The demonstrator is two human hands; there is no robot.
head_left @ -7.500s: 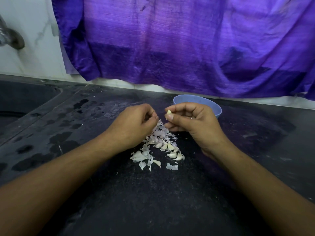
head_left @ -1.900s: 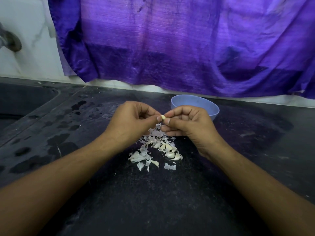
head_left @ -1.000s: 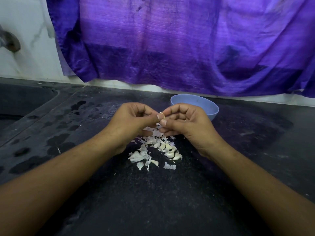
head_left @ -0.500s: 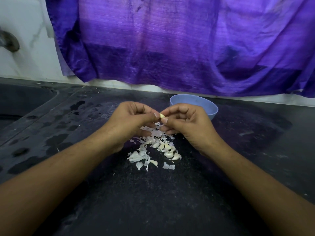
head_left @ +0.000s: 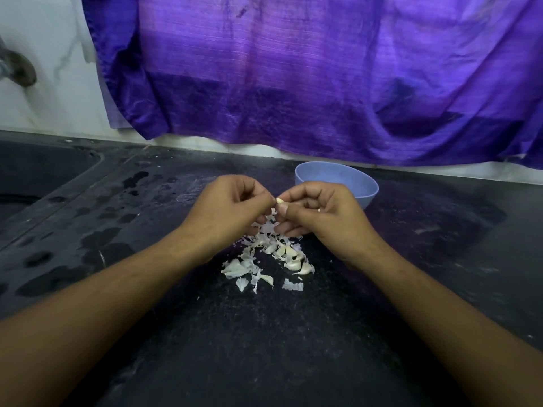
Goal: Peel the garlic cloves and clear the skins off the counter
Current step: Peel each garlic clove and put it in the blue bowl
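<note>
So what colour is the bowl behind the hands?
Light blue; the bowl shows best in the head view.

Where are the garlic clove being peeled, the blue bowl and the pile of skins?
Clove (head_left: 279, 200): head view, its visible tip.
Bowl (head_left: 338, 175): head view, inner wall.
Skins (head_left: 235, 268): head view, big flake at the pile's left edge.

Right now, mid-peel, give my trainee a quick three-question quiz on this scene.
1. True or false: the bowl stands beyond the right hand.
2. Where does the skin pile lie? A in the bowl; B on the counter; C in the left hand.
3. Fill in: the right hand pinches a garlic ___.
Key: 1 true; 2 B; 3 clove.
</note>
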